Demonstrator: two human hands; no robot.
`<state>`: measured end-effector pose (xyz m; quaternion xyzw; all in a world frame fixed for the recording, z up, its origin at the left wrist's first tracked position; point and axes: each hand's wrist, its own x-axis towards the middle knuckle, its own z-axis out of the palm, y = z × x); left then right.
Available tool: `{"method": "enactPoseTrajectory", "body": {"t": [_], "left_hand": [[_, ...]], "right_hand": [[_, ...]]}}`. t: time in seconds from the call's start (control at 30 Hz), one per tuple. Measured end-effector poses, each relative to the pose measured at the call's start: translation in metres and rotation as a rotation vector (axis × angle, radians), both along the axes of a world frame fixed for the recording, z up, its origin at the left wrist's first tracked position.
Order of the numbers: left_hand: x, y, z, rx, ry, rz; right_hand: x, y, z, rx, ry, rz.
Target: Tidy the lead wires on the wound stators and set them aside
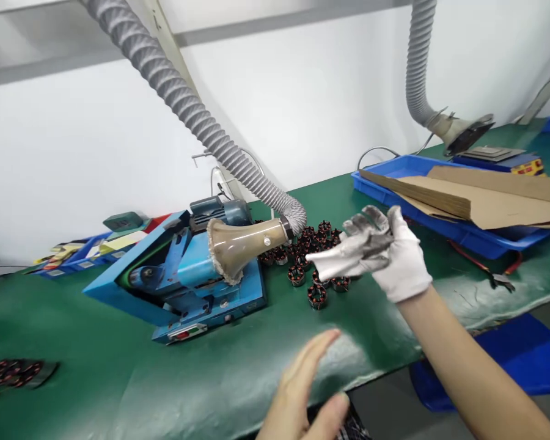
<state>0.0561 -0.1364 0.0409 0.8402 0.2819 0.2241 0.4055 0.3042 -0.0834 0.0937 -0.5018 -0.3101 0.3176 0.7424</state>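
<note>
My right hand (401, 263) wears a white glove and is raised above the bench. It holds a second white glove (341, 260), whose open cuff points left and whose fingers are stained grey. Where the two gloves overlap, the grip is partly hidden. Bare, my left hand (302, 391) is near the front edge of the bench, fingers stretched out and thumb apart, with nothing in it. Behind the held glove stand several small motor stators (317, 296) with copper windings and black tops.
A blue belt machine (224, 311) stands left of the stators, under a grey extraction hose (201, 122) with a funnel-shaped hood (252, 241). At right, a blue tray (380, 189) carries brown cardboard (499, 201). More stators (16, 371) lie far left on the green bench (174, 379).
</note>
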Motion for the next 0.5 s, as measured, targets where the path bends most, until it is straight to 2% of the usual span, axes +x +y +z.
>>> {"method": "enactPoseTrajectory", "body": {"t": [0.13,0.2,0.3,0.5], "left_hand": [[-0.023,0.012,-0.010,0.385,0.098,0.193],[-0.035,0.011,-0.016,0.492,0.124,0.245],[-0.044,0.005,-0.023,0.552,0.071,0.254],[-0.049,-0.013,-0.046,0.536,-0.055,0.475]], "right_hand": [[-0.042,-0.021,0.001,0.078,0.558,0.196],[-0.063,-0.027,0.002,0.070,0.765,0.268],[-0.089,-0.035,-0.001,0.065,0.903,0.334],[-0.120,-0.045,-0.021,0.087,0.955,0.326]]}}
